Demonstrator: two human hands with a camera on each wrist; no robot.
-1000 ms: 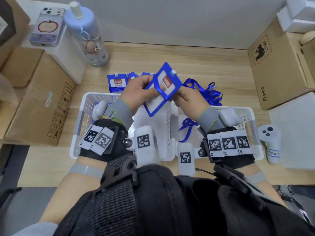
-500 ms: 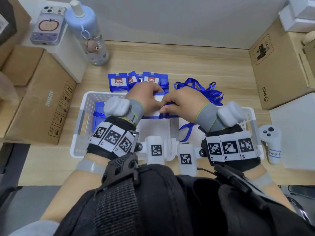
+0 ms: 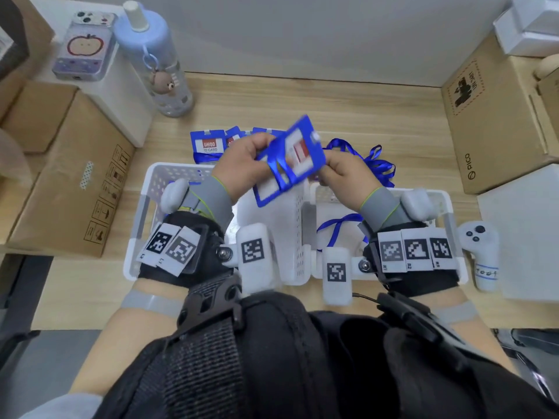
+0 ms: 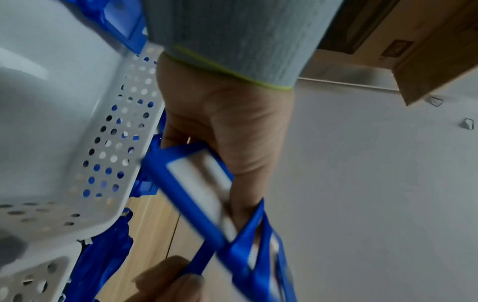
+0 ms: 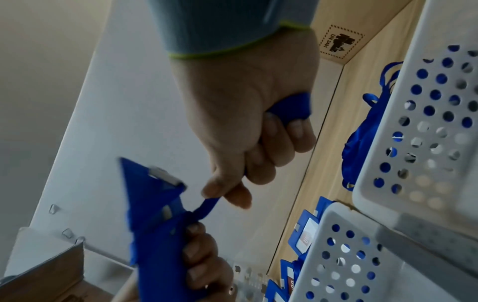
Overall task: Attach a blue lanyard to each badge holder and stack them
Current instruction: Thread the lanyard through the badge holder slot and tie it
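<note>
A blue badge holder [image 3: 298, 152] with a white and red card is held tilted above the two white baskets [image 3: 151, 189]. My left hand [image 3: 261, 157] grips its left edge, with the fingers curled round the frame [image 4: 196, 192]. A blue lanyard [image 3: 279, 169] crosses the holder's face. My right hand [image 3: 328, 166] pinches a strand of this lanyard [image 5: 209, 204] between thumb and forefinger, close to the holder's top [image 5: 155, 220]. More ribbon [image 5: 292, 108] is bunched in its curled fingers. Loose blue lanyards [image 3: 375, 164] lie behind the right basket. Several badge holders [image 3: 208, 145] lie in a row behind the left basket.
A pale blue bottle [image 3: 157, 62] and a phone [image 3: 84, 46] stand at the back left beside cardboard boxes [image 3: 69, 182]. Another cardboard box [image 3: 496, 122] stands at the right. A white controller [image 3: 481, 252] lies by the right basket's corner.
Half a second ago both hands were low at the baskets' back rim. They have since risen, with the holder tilted up and the lanyard across its face.
</note>
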